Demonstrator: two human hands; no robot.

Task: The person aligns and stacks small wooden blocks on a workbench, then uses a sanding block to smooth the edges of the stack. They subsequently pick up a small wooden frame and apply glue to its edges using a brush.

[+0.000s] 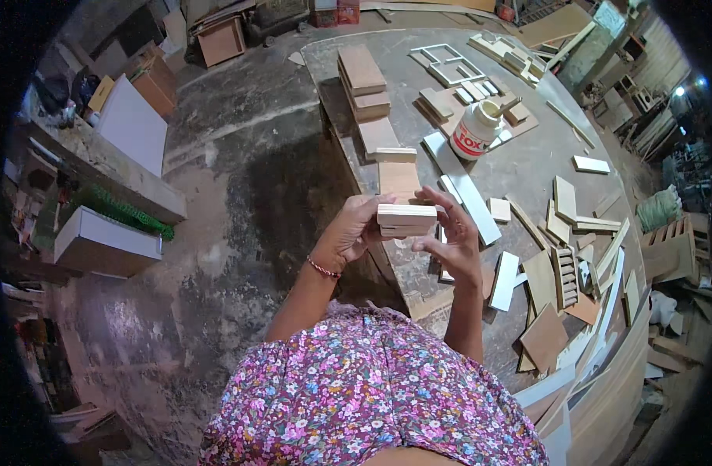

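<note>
My left hand (353, 227) is closed on the left end of a small stack of wooden blocks (406, 220) with pale, layered edges. My right hand (457, 237) curves around the stack's right end, its fingers and thumb spread apart. Its fingertips come close to the far edge; whether they touch, I cannot tell. Just beyond the stack lies a brown wooden panel (398, 180) with a pale strip (396, 155) across its far end. I cannot make out whether panel and stack are joined.
More wooden blocks (362, 70) line the table's left edge. A white glue jar (478, 128) stands open with a stick in it, beside a long white board (464, 190). A white frame (449, 64) lies farther back. Wood offcuts (544, 338) are heaped at the right.
</note>
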